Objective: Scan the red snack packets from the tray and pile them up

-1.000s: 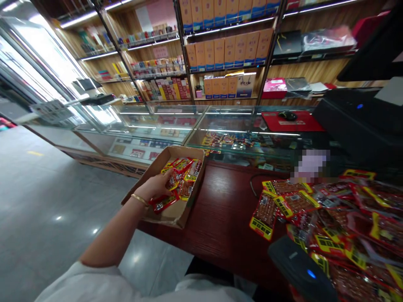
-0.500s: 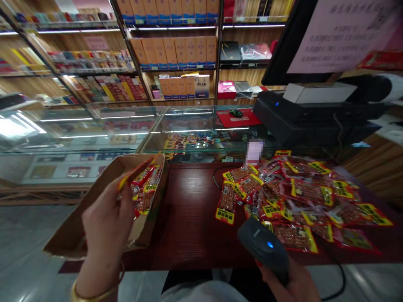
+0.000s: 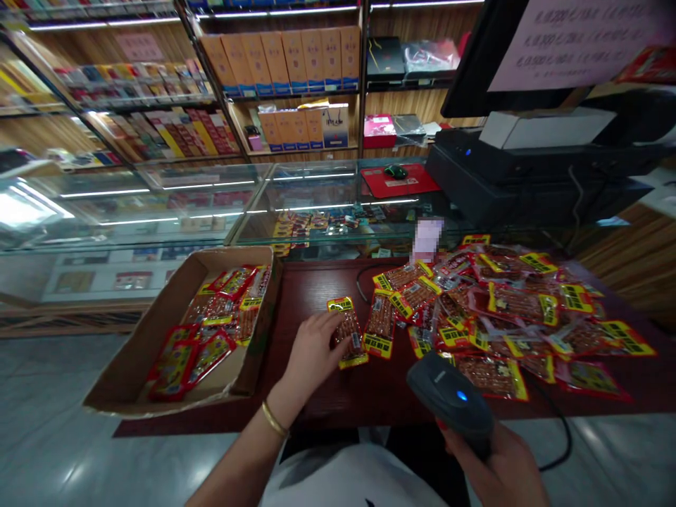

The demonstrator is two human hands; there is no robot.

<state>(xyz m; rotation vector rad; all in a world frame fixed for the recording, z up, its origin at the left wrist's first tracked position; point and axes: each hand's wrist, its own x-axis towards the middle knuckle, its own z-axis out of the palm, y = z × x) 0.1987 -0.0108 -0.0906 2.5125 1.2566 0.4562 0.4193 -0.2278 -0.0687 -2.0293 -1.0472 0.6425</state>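
Observation:
My left hand (image 3: 314,352) is at the left edge of a red and yellow snack packet (image 3: 351,334) with brown strips behind its clear window. Thumb and fingers curve onto the packet, which lies on or just over the dark red tabletop. In my right hand (image 3: 504,461) is a black barcode scanner (image 3: 448,401) with a blue light, its head pointing up and left. Right of my left hand spreads a pile of similar packets (image 3: 499,310). An open cardboard box (image 3: 119,359) on the left holds several more packets (image 3: 216,303).
Behind the table (image 3: 311,282) runs a glass display counter (image 3: 201,204) with a red mat (image 3: 404,182) and a mouse (image 3: 395,171) on it. A monitor (image 3: 465,77) and black till equipment (image 3: 528,179) stand at right. The scanner's cable (image 3: 562,415) curves near the front edge.
My left hand has moved right from above the box to the table, bringing a snack packet beside the pile. My right hand still holds the scanner. The view has tilted down slightly.

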